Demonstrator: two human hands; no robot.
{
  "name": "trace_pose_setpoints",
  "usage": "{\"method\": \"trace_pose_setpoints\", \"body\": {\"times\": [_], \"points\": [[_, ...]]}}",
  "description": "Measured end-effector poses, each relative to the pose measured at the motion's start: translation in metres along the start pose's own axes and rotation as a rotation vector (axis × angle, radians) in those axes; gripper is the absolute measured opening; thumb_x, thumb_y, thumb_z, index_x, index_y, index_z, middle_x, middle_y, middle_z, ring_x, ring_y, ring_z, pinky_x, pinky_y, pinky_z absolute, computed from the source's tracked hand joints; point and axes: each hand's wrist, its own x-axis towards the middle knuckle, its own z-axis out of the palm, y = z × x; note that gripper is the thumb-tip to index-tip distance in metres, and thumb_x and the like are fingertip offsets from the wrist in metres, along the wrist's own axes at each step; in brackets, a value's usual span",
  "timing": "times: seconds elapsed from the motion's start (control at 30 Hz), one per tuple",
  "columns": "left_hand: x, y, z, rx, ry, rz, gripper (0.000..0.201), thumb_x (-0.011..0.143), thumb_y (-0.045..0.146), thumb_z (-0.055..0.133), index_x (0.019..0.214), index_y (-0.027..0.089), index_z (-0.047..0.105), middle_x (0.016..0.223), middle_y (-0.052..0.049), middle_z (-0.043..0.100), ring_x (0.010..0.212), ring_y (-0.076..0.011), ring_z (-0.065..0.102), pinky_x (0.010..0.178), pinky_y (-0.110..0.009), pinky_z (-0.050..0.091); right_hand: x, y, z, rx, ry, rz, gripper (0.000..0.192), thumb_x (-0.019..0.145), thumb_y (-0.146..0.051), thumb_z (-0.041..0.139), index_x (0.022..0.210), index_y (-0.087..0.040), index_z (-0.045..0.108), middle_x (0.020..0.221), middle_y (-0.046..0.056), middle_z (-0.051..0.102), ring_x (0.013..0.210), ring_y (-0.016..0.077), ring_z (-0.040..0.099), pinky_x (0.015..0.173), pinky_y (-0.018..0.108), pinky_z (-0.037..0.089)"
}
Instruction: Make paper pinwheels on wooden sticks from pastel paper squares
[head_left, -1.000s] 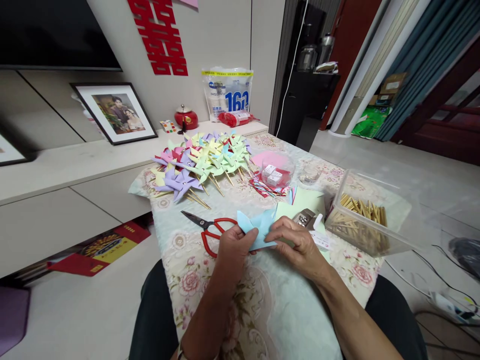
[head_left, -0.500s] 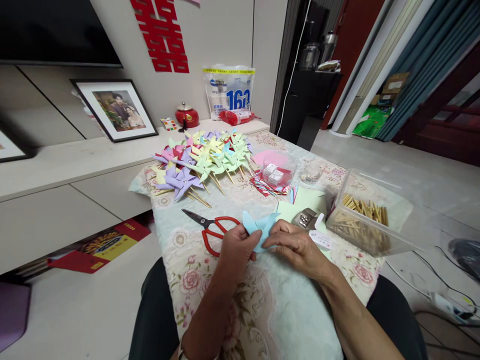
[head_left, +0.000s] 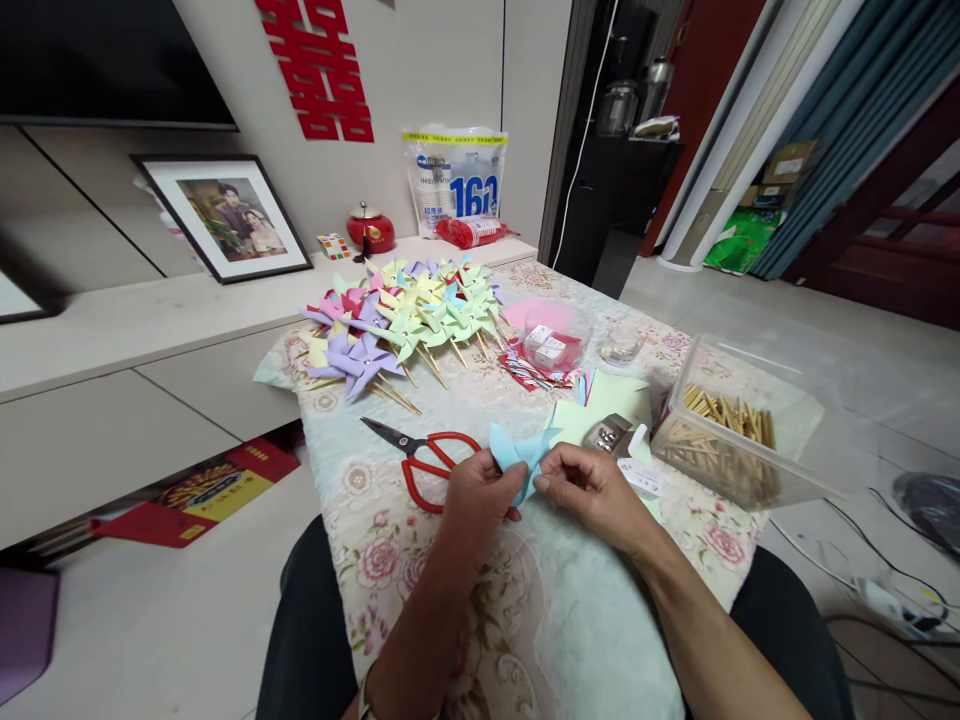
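A light-blue paper pinwheel (head_left: 517,450), its blades partly folded in, is held above the near part of the table. My left hand (head_left: 480,493) pinches it from the left, thumb across the folded middle. On the other side my right hand (head_left: 583,490) has thumb and forefinger closed on a right-hand edge of the blue paper. Red-handled scissors (head_left: 420,455) lie just left of my left hand, blades pointing away to the left. Behind my right hand are pale green paper sheets (head_left: 626,400) and a small open box of metal pieces (head_left: 609,435).
Finished pinwheels on sticks (head_left: 420,310) are heaped at the far left of the flowered tablecloth (head_left: 379,560). A clear plastic bin (head_left: 720,455) of short wooden sticks stands at right. Paper strips (head_left: 536,370) and a clear round container (head_left: 555,340) lie between them.
My right hand's fingers have shifted on the paper's right edge, now pinching with the thumb nearer the front. The blue paper has turned slightly. The view has moved a little.
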Motion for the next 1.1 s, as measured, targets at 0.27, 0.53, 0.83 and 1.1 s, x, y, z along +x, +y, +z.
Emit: {"method": "trace_pose_setpoints", "body": {"times": [0.27,0.53,0.83,1.1], "points": [[-0.0018,-0.0001,0.0005,0.038,0.002,-0.037,0.019,0.063,0.032,0.073,0.070,0.015,0.068,0.054,0.003,0.061,0.040,-0.0082,0.046,0.036,-0.020,0.044,0.0011,0.0001,0.0006,-0.030,0.030,0.075,0.024,0.081,-0.037,0.065,0.070,-0.018,0.055,0.058,-0.007,0.043,0.054,0.0098,0.035,0.051,0.024,0.027],[-0.0008,-0.0016,0.0017,0.021,0.008,-0.035,0.018,0.062,0.030,0.075,0.066,0.015,0.066,0.049,0.004,0.058,0.035,-0.0084,0.048,0.034,-0.019,0.041,0.0019,-0.0005,0.0025,-0.062,0.049,0.086,0.019,0.077,-0.029,0.064,0.066,-0.019,0.053,0.057,-0.007,0.043,0.053,0.0091,0.036,0.050,0.022,0.027],[-0.0025,0.0010,0.0030,0.014,-0.002,-0.037,0.018,0.061,0.029,0.076,0.064,0.014,0.066,0.049,0.003,0.059,0.034,-0.0084,0.049,0.035,-0.019,0.040,0.0018,-0.0018,0.0055,-0.109,0.101,0.092,0.017,0.073,-0.025,0.061,0.062,-0.020,0.050,0.056,-0.007,0.040,0.053,0.0096,0.035,0.050,0.023,0.026],[-0.0021,-0.0004,0.0031,0.026,-0.001,-0.048,0.017,0.062,0.028,0.074,0.070,0.015,0.067,0.050,0.004,0.061,0.035,-0.0094,0.052,0.036,-0.019,0.041,0.0019,-0.0060,0.0055,-0.127,0.104,0.101,0.015,0.072,-0.025,0.058,0.061,-0.020,0.048,0.056,-0.006,0.041,0.053,0.0102,0.036,0.051,0.023,0.028]]}}
